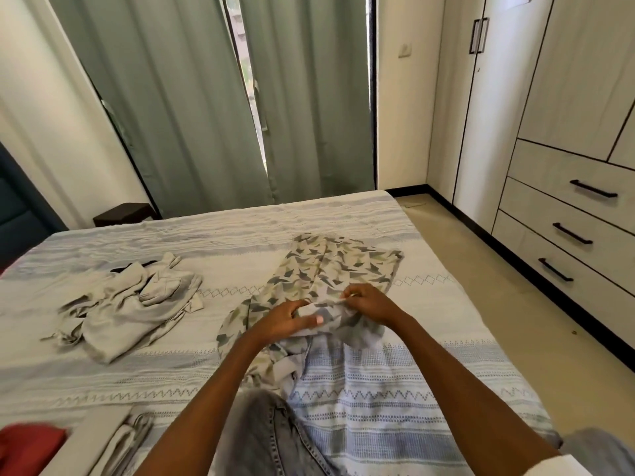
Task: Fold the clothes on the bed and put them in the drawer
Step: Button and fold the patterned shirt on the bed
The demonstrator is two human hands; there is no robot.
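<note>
Both bare forearms reach forward from the bottom edge and converge toward the middle. The left hand [292,319] lies palm down, its fingers curled and its thumb pointing right, pinching a fold of the patterned garment [330,266]. The right hand [369,301], just beside it, seems to grip the same fold with bent fingers, knuckles up.

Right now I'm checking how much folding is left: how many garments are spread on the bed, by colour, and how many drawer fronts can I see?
Patterned garment, gripped by both hands (left hand, right hand): 1
Plain beige garment, crumpled and untouched: 1
Drawer fronts with dark handles: 3
Total: 5
</note>
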